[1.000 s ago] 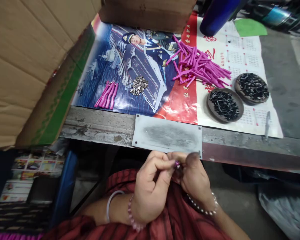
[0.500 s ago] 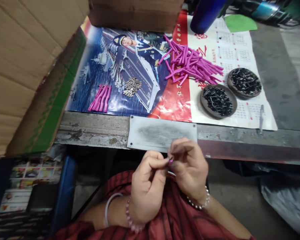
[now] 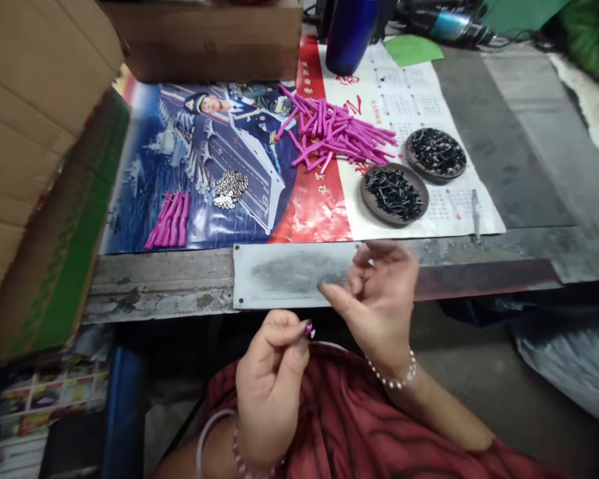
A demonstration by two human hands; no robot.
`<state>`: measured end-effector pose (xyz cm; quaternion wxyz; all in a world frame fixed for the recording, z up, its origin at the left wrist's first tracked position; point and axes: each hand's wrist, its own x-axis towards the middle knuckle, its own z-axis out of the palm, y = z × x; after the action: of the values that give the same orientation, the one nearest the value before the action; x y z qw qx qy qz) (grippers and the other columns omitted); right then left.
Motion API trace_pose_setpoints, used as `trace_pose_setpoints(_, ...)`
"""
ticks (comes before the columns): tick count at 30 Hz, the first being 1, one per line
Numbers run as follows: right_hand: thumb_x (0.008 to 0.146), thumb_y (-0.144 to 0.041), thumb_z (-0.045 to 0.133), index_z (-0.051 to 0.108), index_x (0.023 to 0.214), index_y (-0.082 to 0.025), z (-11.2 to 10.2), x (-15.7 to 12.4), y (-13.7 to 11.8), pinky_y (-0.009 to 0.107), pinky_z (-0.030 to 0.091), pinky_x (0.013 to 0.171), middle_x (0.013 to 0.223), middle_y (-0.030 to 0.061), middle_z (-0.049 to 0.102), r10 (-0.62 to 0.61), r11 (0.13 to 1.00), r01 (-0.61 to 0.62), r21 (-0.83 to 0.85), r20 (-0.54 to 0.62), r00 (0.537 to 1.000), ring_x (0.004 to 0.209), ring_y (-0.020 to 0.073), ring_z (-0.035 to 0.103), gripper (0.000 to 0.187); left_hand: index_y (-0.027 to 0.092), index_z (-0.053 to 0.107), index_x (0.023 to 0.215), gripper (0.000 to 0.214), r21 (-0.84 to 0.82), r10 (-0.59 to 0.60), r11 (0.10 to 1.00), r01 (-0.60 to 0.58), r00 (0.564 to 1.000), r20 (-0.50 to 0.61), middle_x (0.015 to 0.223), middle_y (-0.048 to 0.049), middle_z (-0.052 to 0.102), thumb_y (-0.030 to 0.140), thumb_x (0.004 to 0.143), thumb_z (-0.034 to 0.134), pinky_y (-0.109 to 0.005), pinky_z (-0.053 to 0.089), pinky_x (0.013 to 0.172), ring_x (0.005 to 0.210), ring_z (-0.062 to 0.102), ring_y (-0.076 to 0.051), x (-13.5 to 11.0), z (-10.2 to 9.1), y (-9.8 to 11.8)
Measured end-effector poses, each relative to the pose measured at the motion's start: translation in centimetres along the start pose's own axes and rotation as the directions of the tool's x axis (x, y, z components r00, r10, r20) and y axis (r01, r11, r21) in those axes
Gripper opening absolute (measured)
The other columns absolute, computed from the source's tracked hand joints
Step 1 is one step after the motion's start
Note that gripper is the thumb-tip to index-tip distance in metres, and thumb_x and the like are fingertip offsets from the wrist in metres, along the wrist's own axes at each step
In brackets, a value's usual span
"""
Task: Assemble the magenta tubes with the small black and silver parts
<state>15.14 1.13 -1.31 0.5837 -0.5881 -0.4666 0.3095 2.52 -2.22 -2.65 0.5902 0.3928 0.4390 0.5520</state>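
Observation:
My left hand [image 3: 274, 386] is closed, pinching a magenta stick [image 3: 309, 330] between thumb and forefinger. Only its end shows, with a dark and a shiny bit at the tip; the fingers hide the remainder. To the right and a little higher, my right hand [image 3: 379, 299] is open and slightly blurred, thumb apart from the half-curled fingers, over the front edge of the table. Behind it lies a pale metal plate [image 3: 279, 273] with a grey smudge. Two round dishes, a nearer dish [image 3: 367, 207] and a farther dish [image 3: 459, 171], hold small black and silvery pieces.
A heap of magenta sticks [image 3: 334, 130] lies mid-table, with several more sticks [image 3: 171, 219] lined up at left. Small metal parts [image 3: 231, 189] form a pile between. A cardboard box [image 3: 34, 166] stands left, a blue bottle [image 3: 348, 40] behind, a pen [image 3: 476, 216] at right.
My hands have come apart. The right one has let go and moved up and opened; the left keeps the magenta stick, slightly lower and left. The view has shifted right.

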Motion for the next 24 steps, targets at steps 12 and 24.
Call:
trace_pose_setpoints(12,0.098,-0.023,0.057,0.053,0.082,-0.021,-0.3,-0.6,0.5,0.028,0.038,0.055,0.071,0.0005,0.050,-0.332,0.910,0.399,-0.113,0.379,0.864,0.064,0.0153,0.048,0.017,0.023,0.072,0.096,0.009,0.083,0.072,0.994,-0.066,0.995,-0.068,0.092,-0.0023,0.066,0.017,0.095,0.066,-0.022,0.056,0.078,0.085,0.066,-0.014,0.2,0.0,-0.3)
trace_pose_setpoints(24,0.106,-0.056,0.034,0.038,0.061,-0.021,-1.0,-0.5,0.7,0.027,0.027,0.048,0.057,-0.0038,0.036,0.047,0.984,-0.141,0.114,0.591,0.805,0.050,0.0104,0.036,0.057,0.021,0.069,0.100,0.014,0.177,0.116,0.977,-0.118,0.993,0.023,0.091,-0.0030,0.061,0.011,0.096,0.060,-0.021,0.053,0.069,0.079,0.062,-0.014,-0.3,0.5,-0.1)
